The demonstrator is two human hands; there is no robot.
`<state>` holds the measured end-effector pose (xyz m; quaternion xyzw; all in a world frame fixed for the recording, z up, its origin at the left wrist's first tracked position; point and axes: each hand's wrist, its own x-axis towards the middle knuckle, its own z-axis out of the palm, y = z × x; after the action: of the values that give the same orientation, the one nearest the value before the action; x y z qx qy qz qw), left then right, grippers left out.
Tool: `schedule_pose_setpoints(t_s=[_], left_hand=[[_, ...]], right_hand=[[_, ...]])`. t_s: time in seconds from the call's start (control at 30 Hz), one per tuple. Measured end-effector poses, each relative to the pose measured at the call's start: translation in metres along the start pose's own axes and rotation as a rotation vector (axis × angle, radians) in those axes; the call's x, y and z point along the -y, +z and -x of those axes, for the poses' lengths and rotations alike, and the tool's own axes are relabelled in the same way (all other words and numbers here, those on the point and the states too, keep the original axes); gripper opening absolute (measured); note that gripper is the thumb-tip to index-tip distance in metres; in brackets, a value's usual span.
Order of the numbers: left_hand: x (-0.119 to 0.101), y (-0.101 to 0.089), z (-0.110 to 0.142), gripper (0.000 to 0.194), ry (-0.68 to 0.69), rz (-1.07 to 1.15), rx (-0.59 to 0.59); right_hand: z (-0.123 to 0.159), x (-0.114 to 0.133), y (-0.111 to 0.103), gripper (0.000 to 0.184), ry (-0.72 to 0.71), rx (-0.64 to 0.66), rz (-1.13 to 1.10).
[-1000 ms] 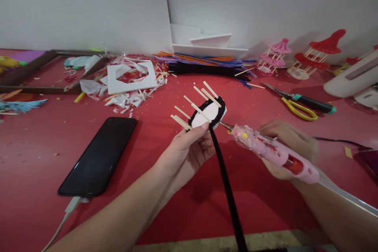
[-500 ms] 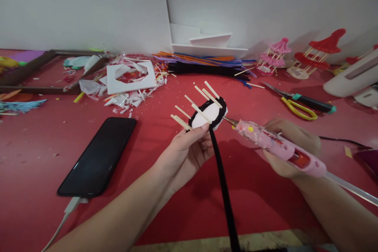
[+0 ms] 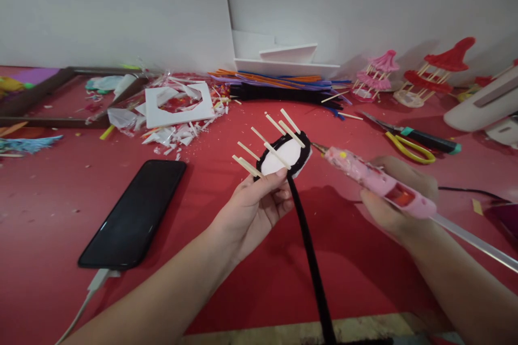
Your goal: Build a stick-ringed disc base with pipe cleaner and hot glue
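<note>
We are getting soft, fairly dim light, with blurry shadows spreading over the red worktop (image 3: pixel 226 199), faint glare on the phone (image 3: pixel 133 215), and stretched, smeared edges.

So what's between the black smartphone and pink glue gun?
Head view: the left hand, holding a white oval disc with fuzzy black edging and pale wooden sticks.

The person is showing a bare left hand (image 3: pixel 246 213) with slender, smooth-looking fingers (image 3: pixel 283 206) and a rounded thumb (image 3: pixel 267 185), and a bare, partly hidden right hand (image 3: pixel 388 210), while the uncovered left forearm (image 3: pixel 162 280) and right forearm (image 3: pixel 453 269) are broadening gradually from narrow, bare wrists (image 3: pixel 216 242).
</note>
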<state>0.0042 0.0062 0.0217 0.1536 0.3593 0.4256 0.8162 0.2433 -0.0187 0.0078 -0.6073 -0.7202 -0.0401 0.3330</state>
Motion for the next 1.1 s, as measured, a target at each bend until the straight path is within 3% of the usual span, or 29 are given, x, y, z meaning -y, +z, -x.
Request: schedule_pose_setpoints(t_s=[0.1,0.27,0.37,0.43,0.5,0.6,0.7,0.83,0.97,1.1], left_hand=[[0.002,-0.001,-0.002,0.022,0.034,-0.016,-0.037],[0.004,0.001,-0.006,0.025,0.160,-0.028,-0.110],[0.007,0.001,-0.006,0.033,0.227,-0.075,-0.134],[0.009,0.001,-0.006,0.039,0.261,-0.131,-0.154],[0.012,0.001,-0.007,0.043,0.286,-0.199,-0.192],[0.016,0.002,-0.008,0.048,0.317,-0.292,-0.238],[0.018,0.001,-0.009,0.049,0.326,-0.340,-0.230],[0.017,0.002,-0.008,0.048,0.330,-0.343,-0.224],[0.016,0.004,-0.005,0.050,0.314,-0.356,-0.211],[0.015,0.005,-0.003,0.052,0.273,-0.376,-0.181]], right_hand=[[-0.006,-0.008,0.008,0.005,0.081,-0.013,0.119],[-0.010,-0.034,0.021,0.034,0.084,0.266,0.334],[-0.009,-0.029,0.018,0.035,0.079,0.220,0.389],[-0.007,-0.012,0.013,0.032,0.068,0.069,0.239],[-0.002,0.010,0.007,0.023,0.032,0.009,-0.125],[0.005,0.039,0.002,0.025,0.104,0.307,-0.606],[0.007,0.050,0.002,0.031,0.176,0.443,-0.620],[0.001,0.045,0.002,0.005,0.147,0.334,-0.439],[-0.004,0.037,-0.002,0.009,-0.002,0.175,-0.291],[-0.004,0.035,-0.003,0.008,-0.032,0.101,-0.224]])
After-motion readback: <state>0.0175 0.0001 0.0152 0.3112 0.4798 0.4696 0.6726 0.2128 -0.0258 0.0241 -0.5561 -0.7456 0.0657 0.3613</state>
